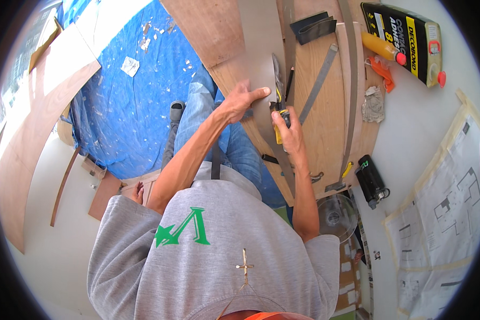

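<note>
Curved brown plywood panel [325,122] lying across the middle of the scene, overlaid by a long grey-brown laminate strip [261,48] that runs from the far edge toward the person. The left hand [240,101], fingers spread flat, presses the strip down, while just to its right the right hand [289,130] is closed around a yellow-handled utility knife [278,104], blade on the strip's right edge. Judged from blade position, trimming is partway: the far stretch remains uncut; a steel ruler [317,80] lies unused to the right.

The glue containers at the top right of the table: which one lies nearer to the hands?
The small orange bottle with the red cap lies nearer to the hands. The big black and yellow can lies just beyond it, toward the table corner.
</note>
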The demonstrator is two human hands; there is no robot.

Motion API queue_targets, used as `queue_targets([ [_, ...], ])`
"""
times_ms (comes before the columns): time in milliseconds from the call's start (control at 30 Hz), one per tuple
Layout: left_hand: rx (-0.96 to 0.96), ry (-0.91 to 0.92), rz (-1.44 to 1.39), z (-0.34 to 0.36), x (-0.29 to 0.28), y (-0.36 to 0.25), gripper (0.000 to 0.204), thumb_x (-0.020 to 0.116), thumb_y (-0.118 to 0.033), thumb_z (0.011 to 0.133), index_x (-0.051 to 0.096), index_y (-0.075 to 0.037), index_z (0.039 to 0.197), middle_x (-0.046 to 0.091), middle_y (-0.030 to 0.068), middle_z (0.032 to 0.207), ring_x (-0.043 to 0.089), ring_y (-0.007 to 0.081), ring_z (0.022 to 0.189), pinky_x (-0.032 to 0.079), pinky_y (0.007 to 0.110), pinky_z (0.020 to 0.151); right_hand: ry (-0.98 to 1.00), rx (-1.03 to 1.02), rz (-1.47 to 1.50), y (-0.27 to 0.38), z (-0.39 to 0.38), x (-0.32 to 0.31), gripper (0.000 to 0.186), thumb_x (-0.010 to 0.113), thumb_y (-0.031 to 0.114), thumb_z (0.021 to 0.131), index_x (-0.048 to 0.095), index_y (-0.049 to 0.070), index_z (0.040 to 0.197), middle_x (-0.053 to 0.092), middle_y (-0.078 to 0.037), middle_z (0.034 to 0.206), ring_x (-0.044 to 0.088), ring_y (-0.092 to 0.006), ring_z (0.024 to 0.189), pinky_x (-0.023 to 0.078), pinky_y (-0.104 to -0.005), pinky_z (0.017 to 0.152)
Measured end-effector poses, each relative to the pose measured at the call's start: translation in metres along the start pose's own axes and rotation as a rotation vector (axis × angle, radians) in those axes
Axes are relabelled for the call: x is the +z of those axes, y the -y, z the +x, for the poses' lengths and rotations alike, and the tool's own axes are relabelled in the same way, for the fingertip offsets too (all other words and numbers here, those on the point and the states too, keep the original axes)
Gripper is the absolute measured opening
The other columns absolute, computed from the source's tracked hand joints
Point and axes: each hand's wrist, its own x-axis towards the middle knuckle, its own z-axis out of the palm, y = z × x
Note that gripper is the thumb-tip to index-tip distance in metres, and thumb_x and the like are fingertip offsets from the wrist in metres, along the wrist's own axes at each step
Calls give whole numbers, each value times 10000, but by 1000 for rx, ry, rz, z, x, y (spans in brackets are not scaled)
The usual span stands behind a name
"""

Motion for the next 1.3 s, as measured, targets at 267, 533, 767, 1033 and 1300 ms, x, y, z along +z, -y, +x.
queue_targets([
  [267,-11,9,-1,-3,-1,-3,534,736,-271,949,538,31,1342,639,119,1202,619,202,1079,526,369,939,-10,37,-72,-1,-2,6,491,671,456,949,572,-2,1094,575,-70,804,538,-177,746,456,-364,688],
  [533,-4,10,18,-6,-2,-9,508,726,-252,959,538,8,1353,634,110,1217,600,206,1111,506,384,974,20,27,7,10,5,7,417,667,454,977,595,49,1047,575,-12,783,528,-102,702,430,-274,635],
  [767,-44,36,16,-4,-4,-11,526,723,-276,960,538,0,1369,632,119,1226,594,215,1119,501,390,978,-49,-53,-55,7,4,13,426,665,446,976,579,35,1047,562,-21,778,527,-111,699,433,-290,627],
  [1033,134,-235,52,32,-13,-41,400,665,-324,1009,604,-47,1292,691,55,1117,658,137,977,543,303,834,-72,-102,-181,14,4,-2,424,672,438,971,567,29,1015,517,0,692,499,-106,637,421,-304,596],
  [1300,356,-370,63,51,-8,-28,373,661,-277,1017,588,1,1254,708,77,1025,674,129,852,584,307,728,13,8,-188,30,3,5,560,651,500,949,582,-6,1179,650,-151,904,624,-269,834,495,-405,788],
])
